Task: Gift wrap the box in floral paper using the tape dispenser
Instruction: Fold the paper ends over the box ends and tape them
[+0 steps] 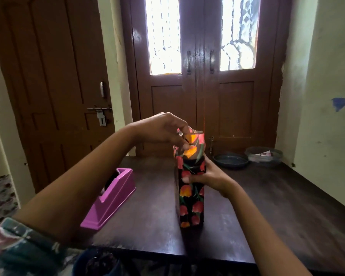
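The pink plastic tape dispenser [112, 198] is waiting below my left hand [163, 130]. My right hand [211, 179] is curling round the middle of the tall upright box in black floral paper [191, 200]. Just above, my left hand is pinching the loose top paper [195, 140], which I judge is needing flat, tight creasing before taping.

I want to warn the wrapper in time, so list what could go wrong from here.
1. The box stands tall on its narrow end. Pressure from the left hand at the top could tip it if the right hand loosens.
2. The dispenser sits apart. Reaching for it means letting go with one hand, and the pinched paper may spring open.
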Available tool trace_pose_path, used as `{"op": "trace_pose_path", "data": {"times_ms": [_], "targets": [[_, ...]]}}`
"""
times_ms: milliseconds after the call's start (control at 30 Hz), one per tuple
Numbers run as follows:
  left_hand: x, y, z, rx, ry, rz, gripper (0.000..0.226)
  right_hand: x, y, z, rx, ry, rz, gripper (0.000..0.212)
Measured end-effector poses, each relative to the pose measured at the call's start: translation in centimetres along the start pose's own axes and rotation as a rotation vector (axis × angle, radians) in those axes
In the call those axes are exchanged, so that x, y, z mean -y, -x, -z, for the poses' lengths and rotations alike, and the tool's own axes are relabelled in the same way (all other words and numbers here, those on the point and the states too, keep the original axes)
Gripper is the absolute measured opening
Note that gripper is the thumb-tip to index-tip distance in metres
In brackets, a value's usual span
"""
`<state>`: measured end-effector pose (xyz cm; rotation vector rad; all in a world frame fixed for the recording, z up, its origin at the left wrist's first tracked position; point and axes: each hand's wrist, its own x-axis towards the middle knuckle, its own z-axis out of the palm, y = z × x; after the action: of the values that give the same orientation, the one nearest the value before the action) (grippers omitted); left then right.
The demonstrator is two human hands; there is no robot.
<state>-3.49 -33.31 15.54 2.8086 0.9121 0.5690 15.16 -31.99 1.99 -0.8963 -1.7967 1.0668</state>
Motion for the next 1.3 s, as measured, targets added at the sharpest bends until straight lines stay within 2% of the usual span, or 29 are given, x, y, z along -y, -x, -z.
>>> {"op": "trace_pose_path", "data": {"times_ms": [100,200,300,333,367,433,500,533,633,700,767,867,967,1067,1133,1200,1267,1300], "targets": [[0.5,-0.3,0.9,0.070,-0.012,0.017,0.019,0.4,0.1,0.7,0.069,0.002,-0.059,0.081],[0.6,-1.0,0.8,-0.001,-0.076,0.041,0.015,0.8,0.3,1.0,0.032,-0.052,-0.038,0.091],[0.5,-1.8,0.1,-0.109,-0.173,0.064,0.012,1.1,1.0,-0.6,-0.215,-0.041,0.000,0.119],[0.4,-2.0,-0.3,-0.133,-0.198,0.064,0.010,0.8,1.1,-1.3,-0.311,0.006,0.009,0.122],[0.3,-2.2,-0.5,-0.153,-0.220,0.065,0.009,0.5,1.1,-2.0,-0.395,0.060,0.019,0.119],[0.0,-2.3,-0.5,-0.181,-0.256,0.066,0.007,0.4,1.2,-2.7,-0.514,0.132,0.019,0.093],[-0.2,-2.2,-0.2,-0.203,-0.272,0.051,0.007,0.4,1.2,-2.0,-0.448,0.124,0.022,0.065],[-0.2,-2.1,-0.2,-0.214,-0.263,0.041,0.008,0.4,1.2,-1.4,-0.364,0.110,0.008,0.060],[-0.2,-1.7,-0.1,-0.288,-0.207,0.013,0.002,0.3,0.7,0.0,-0.177,0.046,-0.033,0.064],[0.4,-1.5,0.6,-0.329,-0.127,0.061,0.015,0.1,0.6,0.7,-0.149,-0.001,-0.045,0.067],[1.5,-0.8,1.4,-0.208,0.001,0.124,0.016,0.0,0.8,1.2,-0.132,-0.047,-0.017,0.070],[3.4,0.3,1.3,0.007,0.072,0.186,0.022,0.0,1.1,1.6,-0.139,-0.084,0.020,0.058],[4.2,0.4,0.5,-0.020,0.009,0.187,0.022,-0.1,1.0,1.4,-0.130,-0.083,0.020,0.057],[4.0,0.3,0.4,0.002,-0.142,0.198,0.038,-0.9,0.6,0.6,-0.138,-0.043,-0.027,0.076],[3.4,0.3,0.6,-0.084,-0.044,0.145,0.027,-1.3,0.6,0.3,-0.181,-0.016,-0.025,0.082],[2.2,0.5,1.0,-0.288,0.211,0.104,0.008,-1.6,0.8,0.3,-0.217,-0.004,-0.009,0.073],[1.1,0.8,1.6,-0.555,0.505,0.162,0.021,-1.8,1.2,0.5,-0.209,0.001,-0.004,0.065],[1.1,0.9,2.2,-0.651,0.560,0.197,0.022,-1.9,1.2,0.5,-0.208,-0.003,0.001,0.064]]}}
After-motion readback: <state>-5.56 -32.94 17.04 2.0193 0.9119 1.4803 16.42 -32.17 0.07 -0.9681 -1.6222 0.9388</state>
